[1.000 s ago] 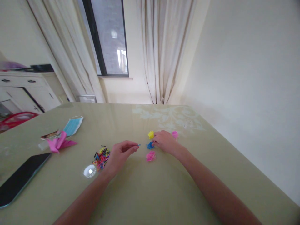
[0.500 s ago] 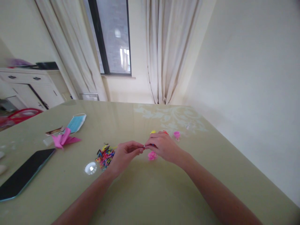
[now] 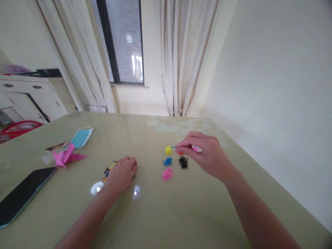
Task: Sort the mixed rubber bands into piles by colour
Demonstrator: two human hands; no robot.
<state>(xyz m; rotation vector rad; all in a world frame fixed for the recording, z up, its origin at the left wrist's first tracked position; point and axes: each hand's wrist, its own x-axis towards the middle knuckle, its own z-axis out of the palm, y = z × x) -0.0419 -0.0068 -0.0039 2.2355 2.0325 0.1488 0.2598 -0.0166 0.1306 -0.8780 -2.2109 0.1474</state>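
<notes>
My right hand (image 3: 207, 150) pinches a small blue rubber band (image 3: 173, 147) between thumb and fingertips, above the sorted piles. Under and around it lie a yellow pile (image 3: 168, 150), a blue pile (image 3: 167, 161), a pink pile (image 3: 167, 174) and a black pile (image 3: 183, 162) of little rubber bands. A bit of a red pile (image 3: 181, 153) shows beneath the fingers. My left hand (image 3: 121, 174) rests with curled fingers over a mixed heap of coloured rubber bands (image 3: 105, 174), covering most of it. Its fingertips are mostly hidden, and what they pinch cannot be made out.
Beside the left wrist is a shiny clear round piece (image 3: 97, 188). Farther left lie a dark phone-like slab (image 3: 27, 192), a pink folded paper crane (image 3: 66, 156) and a blue face mask (image 3: 82, 137). Something pink (image 3: 196, 149) shows behind my right hand. A wall (image 3: 280, 103) borders the table's right side.
My hands were together near the middle; now they are apart. The left has moved back onto the mixed heap, the right out to the right with a blue band, uncovering the sorted piles.
</notes>
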